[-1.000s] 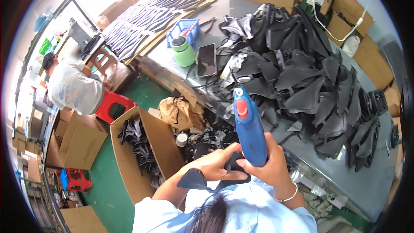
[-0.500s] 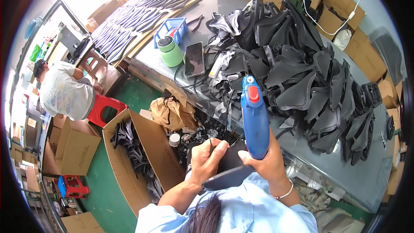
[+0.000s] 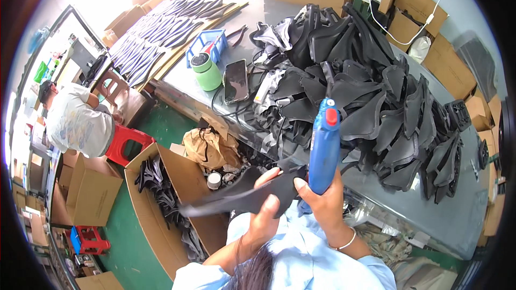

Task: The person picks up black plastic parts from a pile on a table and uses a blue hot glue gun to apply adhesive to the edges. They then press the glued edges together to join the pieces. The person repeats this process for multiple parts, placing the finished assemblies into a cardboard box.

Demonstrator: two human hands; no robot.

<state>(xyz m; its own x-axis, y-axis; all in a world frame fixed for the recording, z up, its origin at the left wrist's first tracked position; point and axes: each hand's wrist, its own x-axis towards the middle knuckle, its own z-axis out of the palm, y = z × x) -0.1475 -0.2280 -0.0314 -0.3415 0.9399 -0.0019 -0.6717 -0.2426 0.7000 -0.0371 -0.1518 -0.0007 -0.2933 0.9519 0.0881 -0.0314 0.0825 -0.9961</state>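
My left hand (image 3: 263,221) holds a thin, curved black piece (image 3: 226,200), thumb on the near side and fingertips showing behind it. The piece is blurred at its left end and stretches out over the cardboard box. In my right hand (image 3: 329,204) is a blue handheld power tool (image 3: 324,153) with a red button, held upright; its narrow tip points toward the table. The right thumb lies close to the right end of the black piece; whether they touch I cannot tell. A large heap of similar black pieces (image 3: 363,107) covers the table beyond the tool.
A tall cardboard box (image 3: 207,217) with black parts stands left of me, beside a brown paper bag (image 3: 212,150). On the grey table (image 3: 451,220) are a green bottle (image 3: 207,75), a phone (image 3: 235,82) and a blue basket (image 3: 217,43). A person (image 3: 78,118) sits at far left.
My left hand has turned over from a closed grip, swinging the black piece out to the left. The right hand and blue tool have shifted slightly right, and the tool tilts more to the right.
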